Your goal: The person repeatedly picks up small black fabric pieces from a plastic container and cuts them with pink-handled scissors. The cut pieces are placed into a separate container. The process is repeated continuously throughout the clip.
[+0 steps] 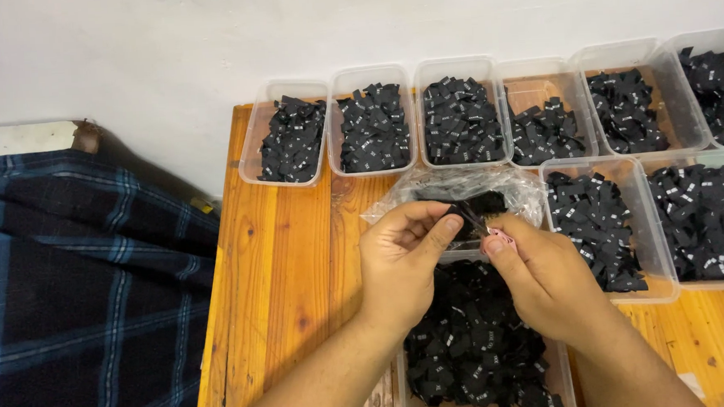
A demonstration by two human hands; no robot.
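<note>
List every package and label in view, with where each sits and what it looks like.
Tubs: clear plastic, rectangular, six along the wall, two at right, one under the hands.
Labels: small black folded cloth tags with white marks, heaped in every tub.
Bag: clear crinkled plastic, behind the hands, holding black labels.
Left hand and right hand: fingers pinch a label bundle.

clear plastic bag (460, 192), centre frame, crumpled, holding black labels | clear tubs (288, 133) along top and right edge, one at bottom centre, filled with black woven labels (472, 338), white marks
</note>
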